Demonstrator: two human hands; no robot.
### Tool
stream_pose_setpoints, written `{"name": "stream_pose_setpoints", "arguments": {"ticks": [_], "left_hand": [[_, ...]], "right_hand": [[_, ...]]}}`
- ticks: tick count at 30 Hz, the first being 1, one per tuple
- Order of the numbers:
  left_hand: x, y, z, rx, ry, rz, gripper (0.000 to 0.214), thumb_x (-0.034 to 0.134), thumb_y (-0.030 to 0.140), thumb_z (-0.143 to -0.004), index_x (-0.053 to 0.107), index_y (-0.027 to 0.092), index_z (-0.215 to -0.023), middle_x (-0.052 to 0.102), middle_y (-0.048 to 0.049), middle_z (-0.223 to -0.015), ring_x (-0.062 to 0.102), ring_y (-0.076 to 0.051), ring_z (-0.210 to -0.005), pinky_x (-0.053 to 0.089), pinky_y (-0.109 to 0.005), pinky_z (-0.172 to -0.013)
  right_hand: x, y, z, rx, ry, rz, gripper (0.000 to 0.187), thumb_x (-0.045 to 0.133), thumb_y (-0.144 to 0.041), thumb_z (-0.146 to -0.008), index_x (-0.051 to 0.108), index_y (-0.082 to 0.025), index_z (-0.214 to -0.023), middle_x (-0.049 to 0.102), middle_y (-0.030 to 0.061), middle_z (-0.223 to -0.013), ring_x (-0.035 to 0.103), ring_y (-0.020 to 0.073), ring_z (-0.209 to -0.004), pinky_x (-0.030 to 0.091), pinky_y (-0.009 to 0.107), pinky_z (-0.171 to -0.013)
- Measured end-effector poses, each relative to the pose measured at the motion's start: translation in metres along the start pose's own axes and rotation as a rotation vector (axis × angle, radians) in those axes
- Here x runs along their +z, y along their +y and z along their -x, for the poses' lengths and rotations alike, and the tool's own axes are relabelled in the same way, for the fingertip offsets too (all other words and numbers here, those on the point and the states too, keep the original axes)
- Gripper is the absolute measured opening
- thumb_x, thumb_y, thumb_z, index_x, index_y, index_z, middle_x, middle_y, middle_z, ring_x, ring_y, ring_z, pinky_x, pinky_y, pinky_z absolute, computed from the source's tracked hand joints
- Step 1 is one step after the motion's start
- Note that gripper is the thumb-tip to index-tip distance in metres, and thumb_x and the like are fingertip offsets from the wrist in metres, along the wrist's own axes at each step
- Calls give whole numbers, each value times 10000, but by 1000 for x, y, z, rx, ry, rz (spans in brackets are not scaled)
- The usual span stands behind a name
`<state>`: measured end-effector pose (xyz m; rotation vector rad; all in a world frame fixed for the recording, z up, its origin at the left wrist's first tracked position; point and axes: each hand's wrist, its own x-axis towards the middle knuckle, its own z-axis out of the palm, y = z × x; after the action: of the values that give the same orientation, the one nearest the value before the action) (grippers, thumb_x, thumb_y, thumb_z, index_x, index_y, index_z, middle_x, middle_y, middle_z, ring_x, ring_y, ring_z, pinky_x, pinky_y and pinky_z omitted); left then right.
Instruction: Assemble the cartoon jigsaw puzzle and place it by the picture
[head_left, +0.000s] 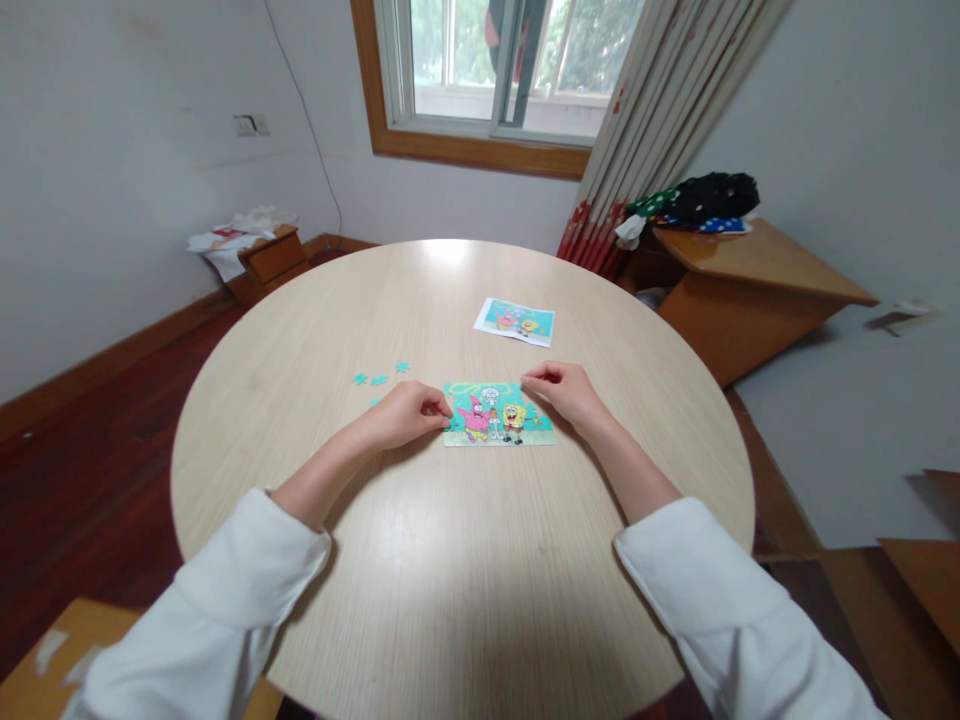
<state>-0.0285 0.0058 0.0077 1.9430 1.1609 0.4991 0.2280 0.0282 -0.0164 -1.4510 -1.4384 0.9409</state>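
A jigsaw puzzle (495,436) with a pink starfish, a squid figure and a yellow sponge on turquoise lies flat on the round table, partly put together. Its left edge is touched by my left hand (409,412), whose fingers are closed there in a pinch. My right hand (562,388) is at the upper right part of the puzzle, thumb and fingertips pressed together; anything small between them is hidden. Several loose turquoise jigsaw pieces (379,380) lie beyond my left hand, one of them partly covered by it.
Past the puzzle, a printed picture sheet (516,322) with the same figures lies on the pale wooden table (465,580). A wooden cabinet (750,265) with dark cloth on top stands at the right, near a curtain (667,90). A small wooden stand (276,258) is at the back left.
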Motion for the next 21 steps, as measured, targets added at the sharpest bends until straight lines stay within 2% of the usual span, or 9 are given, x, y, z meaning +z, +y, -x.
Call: {"name": "stream_pose_setpoints", "arguments": {"ticks": [6,10,13,21], "left_hand": [[1,2,1,17,2,-33,89,593,191,-717,657,148,-672,606,0,-604,495,-108,-562,361,-222,-543],[1,2,0,46,7,-76,92,585,181,-717,656,156,-664,589,13,-581,482,-104,-550,346,-219,-536],[1,2,0,58,23,-112,88,584,162,-716,658,159,-668,593,10,-575,489,-109,-555,349,-224,-547],[2,3,1,62,16,-151,94,571,147,-716,648,161,-663,594,10,-573,491,-108,-543,346,-225,-546]], "right_hand": [[-1,0,1,5,-174,42,345,766,-400,-526,686,-141,-739,502,-38,-546,416,102,-528,326,265,-517],[-1,-6,3,-128,-247,150,336,802,-342,-509,720,-168,-785,585,12,-758,488,131,-669,402,286,-629],[0,-7,3,-212,-297,251,309,800,-295,-531,735,-190,-814,581,22,-840,512,149,-761,419,301,-729],[2,-4,2,-216,-316,271,276,794,-277,-566,733,-192,-821,547,25,-874,509,147,-765,425,308,-754]]}}
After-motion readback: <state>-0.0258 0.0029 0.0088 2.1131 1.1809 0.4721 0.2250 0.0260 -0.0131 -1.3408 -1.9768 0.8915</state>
